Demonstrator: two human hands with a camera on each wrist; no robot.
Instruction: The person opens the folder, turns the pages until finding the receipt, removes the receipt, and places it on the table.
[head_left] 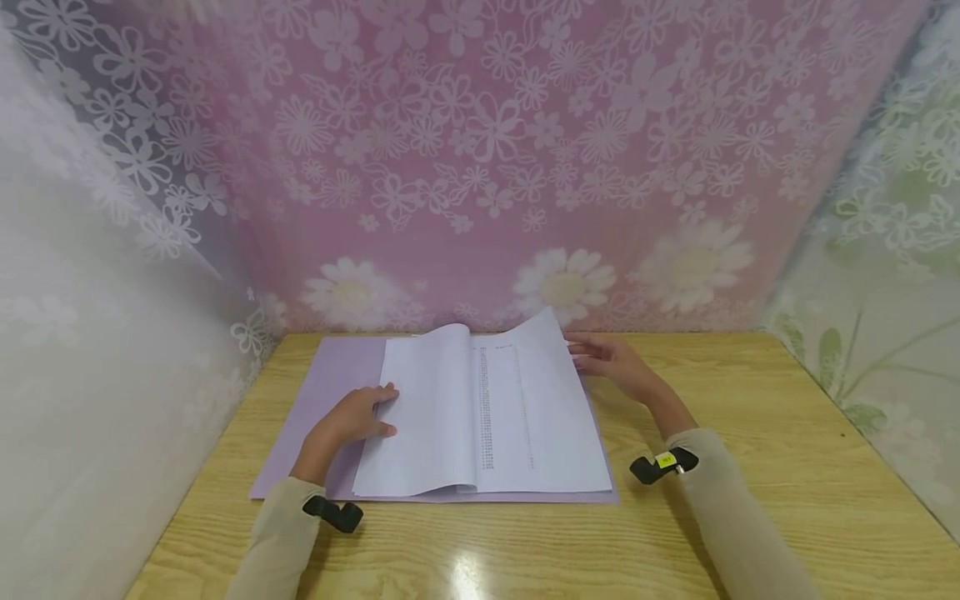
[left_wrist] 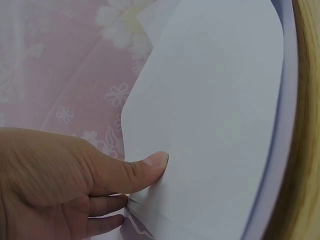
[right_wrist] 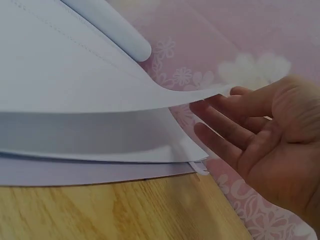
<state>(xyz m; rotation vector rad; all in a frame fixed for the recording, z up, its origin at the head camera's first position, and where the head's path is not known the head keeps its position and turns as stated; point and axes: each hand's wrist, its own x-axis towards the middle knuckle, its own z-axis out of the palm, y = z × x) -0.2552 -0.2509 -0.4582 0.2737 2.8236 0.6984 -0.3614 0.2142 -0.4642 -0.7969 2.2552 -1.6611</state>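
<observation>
An open light-purple folder lies on the table with white printed sheets in it. The turned sheets bulge up near the middle on the left side. My left hand holds their outer edge, its thumb on top in the left wrist view and some fingertips partly hidden at the edge. On the right is a sheet with columns of small print, too small to read. Its far right corner is lifted, pinched between the thumb and forefinger of my right hand. More paper lies below that raised sheet in the right wrist view.
The wood-grain table extends to both sides and in front of the folder. Behind it stands a pink flowered wall covering, close to the folder's far edge. Pale flowered coverings flank the table left and right.
</observation>
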